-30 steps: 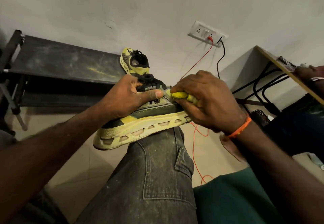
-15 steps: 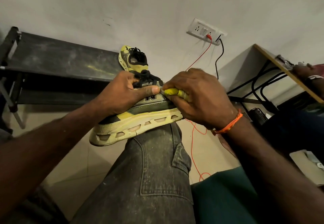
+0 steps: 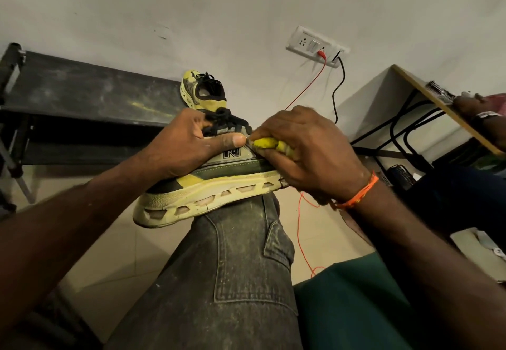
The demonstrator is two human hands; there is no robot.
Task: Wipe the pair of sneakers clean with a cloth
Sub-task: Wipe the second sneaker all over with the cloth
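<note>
A yellow-and-olive sneaker [image 3: 219, 188] with black laces lies on its side across my raised knee [image 3: 241, 240]. My left hand [image 3: 186, 144] grips its upper from the lace side, thumb stretched along the side panel near the logo. My right hand [image 3: 306, 150] holds a bunched yellow cloth [image 3: 267, 144] and presses it against the sneaker's side at the heel end, just beside my left thumb tip. The second sneaker [image 3: 202, 91] of the pair stands on the floor by the wall beyond, partly hidden behind my left hand.
A dark metal bench [image 3: 82, 95] stands at the left along the wall. A wall socket [image 3: 315, 46] feeds a red wire [image 3: 301, 229] and a black cable. A wooden desk edge [image 3: 443, 106] with another person's hand on it is at right. Green fabric [image 3: 350, 303] lies lower right.
My right hand has slid the cloth leftward along the sneaker's side, closing up to my left thumb. The sneaker stays gripped on my knee.
</note>
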